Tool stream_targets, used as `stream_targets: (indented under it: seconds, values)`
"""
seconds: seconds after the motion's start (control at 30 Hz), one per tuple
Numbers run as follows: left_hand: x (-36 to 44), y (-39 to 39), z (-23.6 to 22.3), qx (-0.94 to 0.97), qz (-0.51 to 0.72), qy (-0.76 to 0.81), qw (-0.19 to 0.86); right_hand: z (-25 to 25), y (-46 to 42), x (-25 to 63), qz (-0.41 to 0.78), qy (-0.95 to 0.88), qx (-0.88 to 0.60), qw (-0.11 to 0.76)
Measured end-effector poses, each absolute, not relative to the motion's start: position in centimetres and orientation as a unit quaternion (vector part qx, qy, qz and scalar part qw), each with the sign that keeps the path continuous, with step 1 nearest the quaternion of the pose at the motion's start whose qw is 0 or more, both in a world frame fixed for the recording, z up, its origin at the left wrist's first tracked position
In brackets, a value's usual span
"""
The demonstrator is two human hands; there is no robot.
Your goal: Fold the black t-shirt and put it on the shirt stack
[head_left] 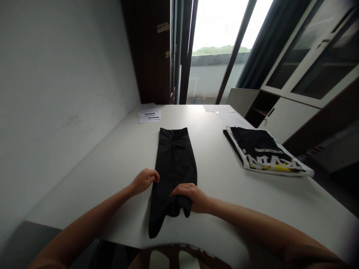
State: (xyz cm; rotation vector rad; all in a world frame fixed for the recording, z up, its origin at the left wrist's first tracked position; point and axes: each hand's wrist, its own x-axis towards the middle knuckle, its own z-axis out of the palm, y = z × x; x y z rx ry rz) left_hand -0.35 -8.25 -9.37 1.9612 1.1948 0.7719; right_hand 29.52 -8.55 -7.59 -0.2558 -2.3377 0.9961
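Note:
A pair of black trousers (174, 160) lies folded lengthwise on the white table (117, 157), its waistband at the far end and its legs reaching the near edge. My left hand (144, 180) pinches the left edge of the cloth with curled fingers. My right hand (189, 196) is closed on a bunched fold of the trouser leg near the table's front edge.
A folded black, white and yellow garment (266, 153) lies at the right of the table. Papers (149, 113) sit at the far left by the wall, and more sheets (221, 110) at the far end. A cabinet (305, 82) stands to the right.

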Motion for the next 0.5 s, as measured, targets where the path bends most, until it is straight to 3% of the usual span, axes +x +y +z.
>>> stream_targets:
  seconds: [0.17,0.33,0.5]
  values:
    - [0.9,-4.6,-8.1,0.701,0.360,0.444,0.426,-4.1,-8.0,28.9,0.499,-0.781,-0.194,0.321]
    - [3.6,-0.1,-6.7,0.760,0.362,0.394,0.369,-3.0,-7.2,27.9,0.569,-0.726,-0.212,0.323]
    - [6.0,3.5,-8.1,0.802,0.360,0.371,0.299,-1.3,-8.1,27.6,0.601,-0.717,-0.189,0.299]
